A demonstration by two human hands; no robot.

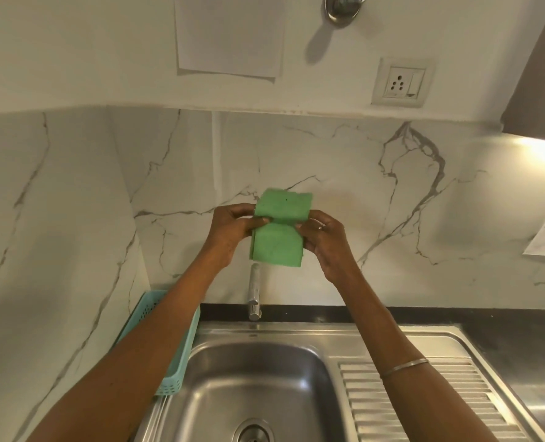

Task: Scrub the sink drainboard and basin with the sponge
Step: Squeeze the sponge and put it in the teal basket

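A thin green sponge (279,237) is held up in the air in front of the marble backsplash, above the tap. It is bent across its middle. My left hand (233,226) pinches its left edge and my right hand (323,237) pinches its right edge. Below lies the steel sink: the basin (252,378) with its round drain (253,433) at the bottom edge, and the ribbed drainboard (424,406) to the right of it. My right forearm crosses over the drainboard's near left corner.
A chrome tap (254,291) stands at the back of the basin. A teal plastic basket (172,362) sits at the basin's left, partly behind my left arm. On the wall are a socket (402,82), a paper sheet (229,33) and a metal fitting (343,8).
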